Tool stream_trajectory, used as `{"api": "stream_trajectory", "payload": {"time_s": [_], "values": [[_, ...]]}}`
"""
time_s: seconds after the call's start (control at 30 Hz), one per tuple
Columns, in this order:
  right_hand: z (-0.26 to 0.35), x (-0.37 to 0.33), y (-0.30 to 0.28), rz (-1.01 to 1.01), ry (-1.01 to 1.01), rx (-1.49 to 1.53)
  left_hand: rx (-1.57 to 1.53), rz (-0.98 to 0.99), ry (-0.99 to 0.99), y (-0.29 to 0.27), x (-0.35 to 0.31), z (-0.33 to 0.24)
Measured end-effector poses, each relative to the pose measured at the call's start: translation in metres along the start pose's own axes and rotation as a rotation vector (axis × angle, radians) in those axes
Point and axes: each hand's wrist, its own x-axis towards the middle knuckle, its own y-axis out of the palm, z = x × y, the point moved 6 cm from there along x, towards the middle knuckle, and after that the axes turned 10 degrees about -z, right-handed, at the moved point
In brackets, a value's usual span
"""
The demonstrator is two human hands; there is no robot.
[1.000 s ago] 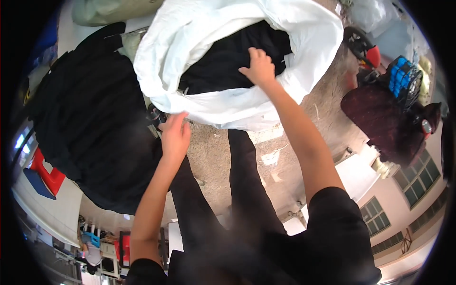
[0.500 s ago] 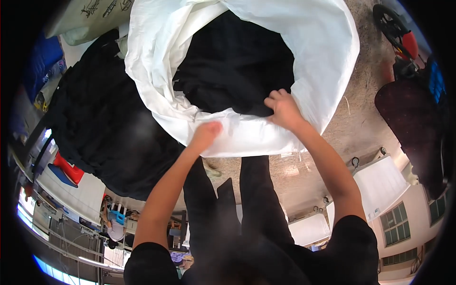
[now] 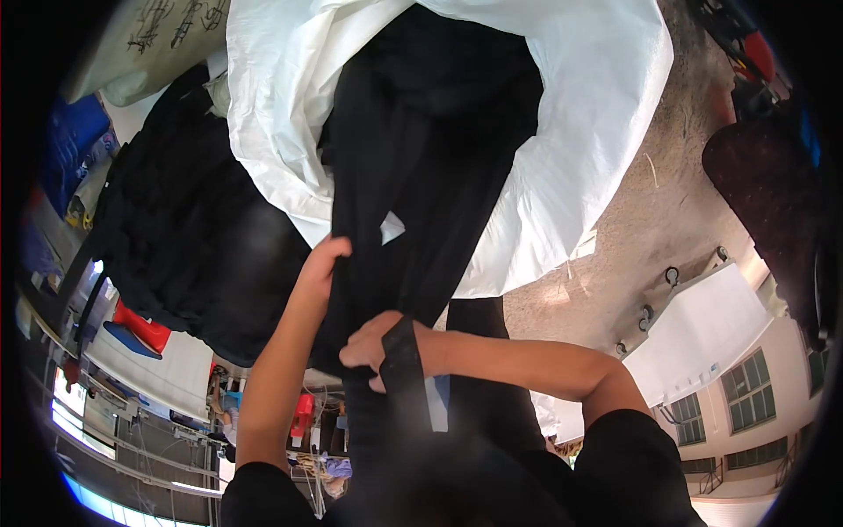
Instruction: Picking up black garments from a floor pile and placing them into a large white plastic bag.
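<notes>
A long stretch of black cloth (image 3: 421, 158) runs from inside a large white sack (image 3: 597, 114) over its near rim toward my body. On the cloth lies a small white patch, perhaps a label (image 3: 392, 227). My left hand (image 3: 323, 263) is closed on the cloth's left edge, just outside the rim. Lower down, close to my lap, my right hand (image 3: 373, 344) is closed on the cloth's near end. A loose dark strip hangs across my right wrist and hides part of that hand.
A big heap of black fabric (image 3: 193, 220) bulges at the left of the sack. White wheeled carts (image 3: 702, 334) stand at the right, below a dark maroon shape (image 3: 760, 211). A red and blue object (image 3: 140, 334) sits at the lower left. Concrete floor (image 3: 632, 211) shows beside the sack.
Both hands have left the sack's rim. Black cloth now stretches out over the rim toward me. My right hand came down and left toward my lap; my left hand moved left and slightly closer.
</notes>
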Motion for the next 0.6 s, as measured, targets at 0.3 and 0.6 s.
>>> {"api": "stream_trajectory", "payload": {"time_s": [0.3,0.6], "values": [[-0.179,0.016,-0.051,-0.99,0.894,0.674,-0.155,0.044,-0.161,-0.07,-0.036,0.022],[-0.188,0.012,-0.074,-1.183,0.253,0.818,-0.184,-0.078,-0.043,-0.084,-0.054,0.022]]}}
